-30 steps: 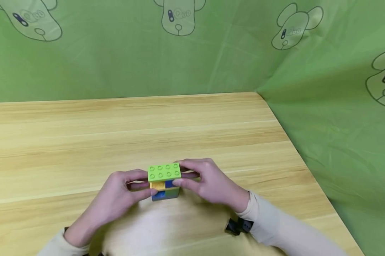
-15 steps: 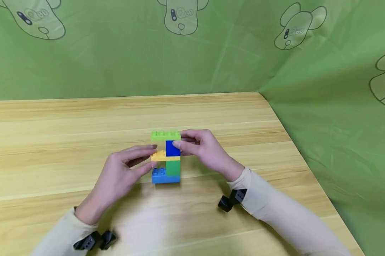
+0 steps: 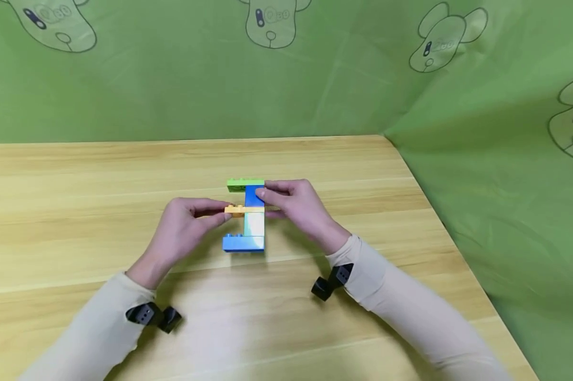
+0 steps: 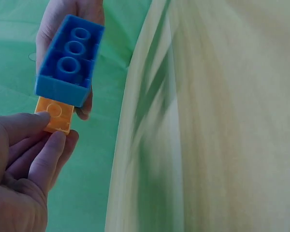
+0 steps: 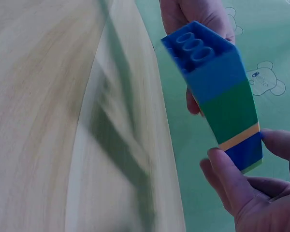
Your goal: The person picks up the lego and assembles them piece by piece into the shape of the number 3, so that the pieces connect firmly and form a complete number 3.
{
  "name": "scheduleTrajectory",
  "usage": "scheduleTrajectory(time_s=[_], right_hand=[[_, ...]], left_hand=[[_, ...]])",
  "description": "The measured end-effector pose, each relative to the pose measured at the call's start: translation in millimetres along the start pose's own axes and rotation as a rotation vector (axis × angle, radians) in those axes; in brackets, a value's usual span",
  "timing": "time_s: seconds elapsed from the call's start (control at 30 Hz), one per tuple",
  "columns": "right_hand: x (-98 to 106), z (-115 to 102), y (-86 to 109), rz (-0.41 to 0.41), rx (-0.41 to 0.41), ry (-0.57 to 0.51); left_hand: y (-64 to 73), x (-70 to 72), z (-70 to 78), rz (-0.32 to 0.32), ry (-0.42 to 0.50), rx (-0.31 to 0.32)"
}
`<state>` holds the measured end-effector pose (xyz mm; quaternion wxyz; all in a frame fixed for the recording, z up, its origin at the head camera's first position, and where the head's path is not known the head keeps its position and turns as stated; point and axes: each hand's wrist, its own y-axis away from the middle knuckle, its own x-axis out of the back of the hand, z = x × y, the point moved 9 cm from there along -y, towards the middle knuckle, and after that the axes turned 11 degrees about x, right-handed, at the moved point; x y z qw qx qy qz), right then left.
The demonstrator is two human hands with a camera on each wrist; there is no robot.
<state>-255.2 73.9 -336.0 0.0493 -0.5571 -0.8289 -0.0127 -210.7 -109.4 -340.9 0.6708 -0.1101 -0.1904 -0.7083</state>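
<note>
A stack of toy building bricks is held upright in both hands, its open left side forming an E shape. From bottom to top come a long blue brick, a smaller green brick with glare on it, a flat yellow-orange brick, a dark blue brick and a flat light green brick. My left hand pinches the protruding left end of the yellow-orange brick between thumb and fingers. On the other side, my right hand grips the dark blue brick. Hollow tubes show in the blue brick's underside in both wrist views.
The wooden table spreads beneath the hands, with shadows on it. A green cloth printed with cartoon animal heads hangs behind and along the right edge. Black wrist cameras are strapped over both sleeves.
Both hands have carried the brick stack away from the body and tipped it: its studded top faced the head camera, now its front side does. The grip on it stays much the same.
</note>
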Motion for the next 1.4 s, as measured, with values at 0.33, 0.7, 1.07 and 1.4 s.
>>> scheduleTrajectory(time_s=[0.33, 0.7, 1.07, 1.4], right_hand=[[9.0, 11.4, -8.4, 0.071, 0.043, 0.135], [8.5, 31.2, -19.6, 0.149, -0.046, 0.112], [7.0, 42.1, -25.4, 0.119, -0.062, 0.211], [7.0, 53.8, -25.8, 0.105, -0.103, 0.219]], left_hand=[[-16.9, -2.7, -8.0, 0.016, -0.055, 0.067], [-33.8, -10.6, -21.3, -0.019, -0.087, 0.142], [-44.1, -15.8, -30.2, -0.011, -0.127, 0.176], [-45.4, -21.6, -30.7, -0.021, -0.155, 0.164]])
